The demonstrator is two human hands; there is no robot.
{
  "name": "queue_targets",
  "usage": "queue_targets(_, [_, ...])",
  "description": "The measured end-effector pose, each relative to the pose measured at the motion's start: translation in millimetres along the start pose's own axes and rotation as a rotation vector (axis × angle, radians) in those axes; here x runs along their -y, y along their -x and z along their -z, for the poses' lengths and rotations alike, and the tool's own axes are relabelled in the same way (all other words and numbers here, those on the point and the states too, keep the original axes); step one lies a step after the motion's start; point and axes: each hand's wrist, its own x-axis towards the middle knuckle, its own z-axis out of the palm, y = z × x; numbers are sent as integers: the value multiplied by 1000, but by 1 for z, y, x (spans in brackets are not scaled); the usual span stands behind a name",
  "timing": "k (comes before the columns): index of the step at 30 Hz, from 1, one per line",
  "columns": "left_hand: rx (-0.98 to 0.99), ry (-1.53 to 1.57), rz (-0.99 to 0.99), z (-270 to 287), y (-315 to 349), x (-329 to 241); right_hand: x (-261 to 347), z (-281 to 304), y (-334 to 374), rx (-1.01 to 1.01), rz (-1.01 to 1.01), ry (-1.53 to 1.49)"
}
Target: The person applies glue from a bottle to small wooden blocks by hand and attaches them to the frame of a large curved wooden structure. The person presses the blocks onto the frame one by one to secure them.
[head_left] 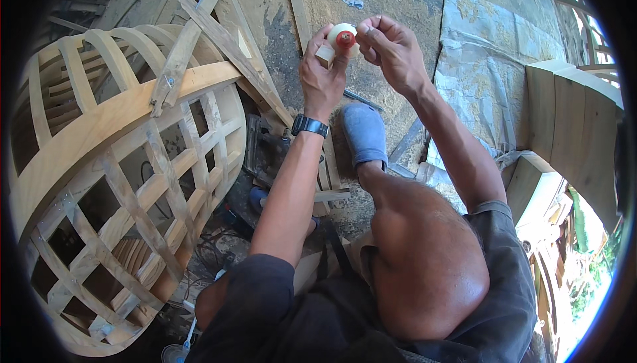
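My left hand [318,87] is closed around a small white rounded container with a red top [345,39], perhaps a bottle seen from above. A small pale wooden block [325,55] is held against the palm of that same hand. Right beside the container, the thumb and fingertips of my right hand [388,44] are pinched together. Whether those fingers touch the container or grip something tiny cannot be made out. Both arms reach forward over the floor, and a dark watch [310,125] is on the left wrist.
A large curved wooden lattice frame [133,157] fills the left side, with loose planks [199,38] leaning on it. A dusty grey sheet [474,58] lies at right, near a curved wooden panel piece [570,114]. My foot in a blue clog [363,131] rests on the sawdust-strewn floor.
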Motion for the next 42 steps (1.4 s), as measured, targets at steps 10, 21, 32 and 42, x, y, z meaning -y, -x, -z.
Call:
queue_targets(10, [5,-55,-16,4,-1,6,47,-14,1,92,369,1031])
queue_targets(21, [3,-26,4,6,-1,9,78,-18,-2,188,404,1302])
queue_targets(32, [26,-10,49,6,0,-4,81,-29,-8,295,440,1466])
queue_targets(42, [20,44,32,3,-5,4,79,-18,-6,427,342,1559])
